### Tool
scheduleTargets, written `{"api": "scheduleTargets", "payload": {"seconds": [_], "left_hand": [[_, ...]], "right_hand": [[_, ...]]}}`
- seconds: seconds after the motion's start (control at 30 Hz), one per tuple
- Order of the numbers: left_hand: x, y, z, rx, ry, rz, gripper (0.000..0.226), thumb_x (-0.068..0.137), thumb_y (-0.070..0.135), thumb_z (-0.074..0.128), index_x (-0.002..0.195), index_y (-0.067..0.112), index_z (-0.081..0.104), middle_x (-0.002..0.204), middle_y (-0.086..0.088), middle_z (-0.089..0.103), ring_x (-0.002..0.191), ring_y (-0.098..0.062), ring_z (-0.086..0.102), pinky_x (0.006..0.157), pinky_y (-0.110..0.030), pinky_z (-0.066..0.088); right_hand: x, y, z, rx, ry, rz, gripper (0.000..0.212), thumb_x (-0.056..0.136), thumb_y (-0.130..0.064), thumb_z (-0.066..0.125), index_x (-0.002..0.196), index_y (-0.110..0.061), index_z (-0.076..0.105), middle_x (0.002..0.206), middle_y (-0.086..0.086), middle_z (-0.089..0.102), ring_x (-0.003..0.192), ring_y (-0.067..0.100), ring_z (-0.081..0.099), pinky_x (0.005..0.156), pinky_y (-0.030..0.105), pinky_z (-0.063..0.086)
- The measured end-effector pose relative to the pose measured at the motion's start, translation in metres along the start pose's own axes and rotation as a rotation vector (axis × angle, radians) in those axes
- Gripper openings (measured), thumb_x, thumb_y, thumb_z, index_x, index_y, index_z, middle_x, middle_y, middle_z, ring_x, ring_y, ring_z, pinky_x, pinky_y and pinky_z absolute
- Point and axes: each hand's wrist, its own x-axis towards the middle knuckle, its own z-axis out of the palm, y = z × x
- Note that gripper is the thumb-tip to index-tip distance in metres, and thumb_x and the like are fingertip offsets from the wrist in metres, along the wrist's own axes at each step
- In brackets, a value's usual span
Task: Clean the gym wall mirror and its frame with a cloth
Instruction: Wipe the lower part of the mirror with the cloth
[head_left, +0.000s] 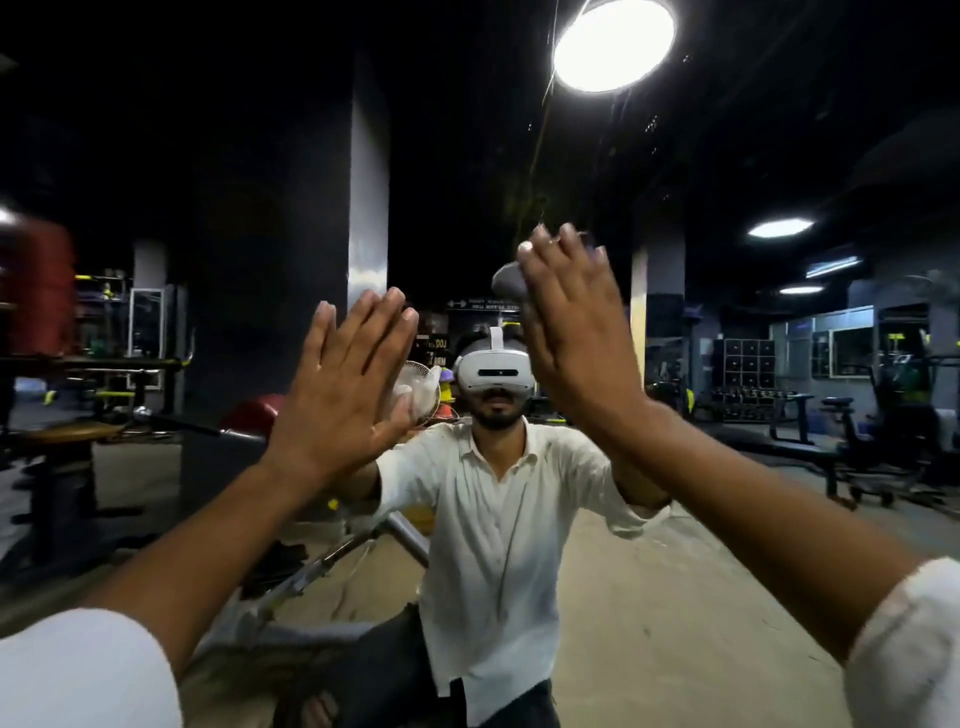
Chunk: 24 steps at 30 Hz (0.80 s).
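Note:
The wall mirror (249, 156) fills almost the whole view and reflects me in a white shirt and a headset. Its frame is out of sight. My left hand (337, 395) is raised with straight, spread fingers, palm flat towards the glass, and holds nothing. My right hand (576, 332) is higher, fingers straight, and presses a grey cloth (505, 280) against the mirror. Only the cloth's edges peek out beside and above the fingers.
The glass reflects a dark gym: pillars, benches, a dumbbell rack at the right and a bright round ceiling lamp (613, 44). A grey metal bar (332, 556) slants low in the middle. A blurred red shape (36, 291) sits at the far left.

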Motion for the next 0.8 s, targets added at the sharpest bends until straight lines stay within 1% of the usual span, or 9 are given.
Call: {"api": "scheduleTargets", "payload": {"seconds": [0.17,0.23,0.33,0.43,0.5,0.57,0.63,0.7,0.8], "left_hand": [[-0.013,0.025,-0.006,0.022,-0.04,-0.068,0.084,0.106,0.053,0.03,0.17,0.004,0.008,0.178,-0.019,0.0,0.165,-0.037,0.002,0.129,-0.066,0.012],[-0.031,0.042,-0.005,0.002,-0.061,-0.052,0.088,0.106,0.058,0.031,0.168,0.0,0.01,0.177,-0.024,0.003,0.164,-0.042,0.004,0.129,-0.067,0.012],[-0.06,0.064,-0.006,-0.007,-0.124,-0.05,0.094,0.105,0.063,0.036,0.168,-0.002,0.01,0.176,-0.027,0.003,0.163,-0.044,0.004,0.129,-0.068,0.01],[-0.08,0.084,-0.006,0.025,-0.188,-0.095,0.095,0.107,0.065,0.033,0.168,-0.002,0.005,0.175,-0.028,-0.002,0.163,-0.045,0.001,0.129,-0.068,0.011],[-0.087,0.093,-0.005,0.037,-0.22,-0.109,0.096,0.107,0.067,0.03,0.168,-0.002,0.002,0.175,-0.029,-0.003,0.163,-0.045,-0.001,0.129,-0.067,0.01],[-0.089,0.096,-0.007,0.038,-0.234,-0.114,0.095,0.107,0.067,0.027,0.168,-0.001,0.001,0.175,-0.029,-0.002,0.163,-0.045,-0.001,0.129,-0.067,0.009],[-0.089,0.096,-0.005,0.03,-0.235,-0.099,0.095,0.107,0.067,0.028,0.168,0.0,0.001,0.174,-0.03,0.0,0.163,-0.046,0.001,0.129,-0.067,0.009],[-0.089,0.095,-0.002,0.013,-0.217,-0.104,0.094,0.107,0.068,0.029,0.168,0.001,0.003,0.174,-0.03,0.003,0.163,-0.047,0.003,0.129,-0.068,0.009],[-0.09,0.095,0.003,-0.027,-0.179,-0.112,0.094,0.106,0.069,0.028,0.168,0.001,0.005,0.174,-0.031,0.006,0.162,-0.047,0.006,0.129,-0.068,0.008]], "right_hand": [[-0.099,-0.029,0.003,0.01,-0.271,-0.348,0.068,0.103,-0.024,0.053,0.165,-0.012,0.027,0.174,0.011,0.02,0.163,0.028,0.007,0.131,0.054,0.011],[-0.133,-0.035,0.004,0.012,-0.316,-0.444,0.065,0.104,-0.023,0.05,0.164,-0.01,0.03,0.173,0.012,0.022,0.163,0.031,0.01,0.13,0.056,0.014],[-0.182,-0.043,0.008,0.022,-0.318,-0.561,0.059,0.108,-0.021,0.045,0.164,-0.009,0.032,0.172,0.014,0.025,0.162,0.033,0.013,0.13,0.055,0.014],[-0.237,-0.046,0.017,0.097,-0.421,-0.671,0.06,0.112,-0.026,0.038,0.167,-0.009,0.02,0.175,0.013,0.015,0.162,0.032,0.009,0.13,0.054,0.015],[-0.265,-0.047,0.018,0.166,-0.469,-0.703,0.059,0.115,-0.03,0.031,0.168,-0.01,0.014,0.175,0.012,0.015,0.162,0.029,0.012,0.13,0.052,0.018],[-0.278,-0.05,0.014,0.182,-0.48,-0.705,0.058,0.114,-0.029,0.034,0.167,-0.01,0.019,0.174,0.012,0.018,0.161,0.029,0.016,0.129,0.052,0.021],[-0.286,-0.05,0.013,0.16,-0.513,-0.711,0.06,0.113,-0.029,0.039,0.167,-0.011,0.02,0.175,0.011,0.016,0.162,0.029,0.014,0.129,0.052,0.021],[-0.287,-0.05,0.015,0.16,-0.555,-0.721,0.06,0.114,-0.03,0.039,0.167,-0.011,0.019,0.175,0.01,0.014,0.162,0.028,0.011,0.13,0.053,0.016],[-0.28,-0.04,0.016,0.09,-0.542,-0.812,0.059,0.115,-0.03,0.035,0.168,-0.01,0.016,0.176,0.01,0.008,0.163,0.026,0.006,0.132,0.05,0.004]]}}
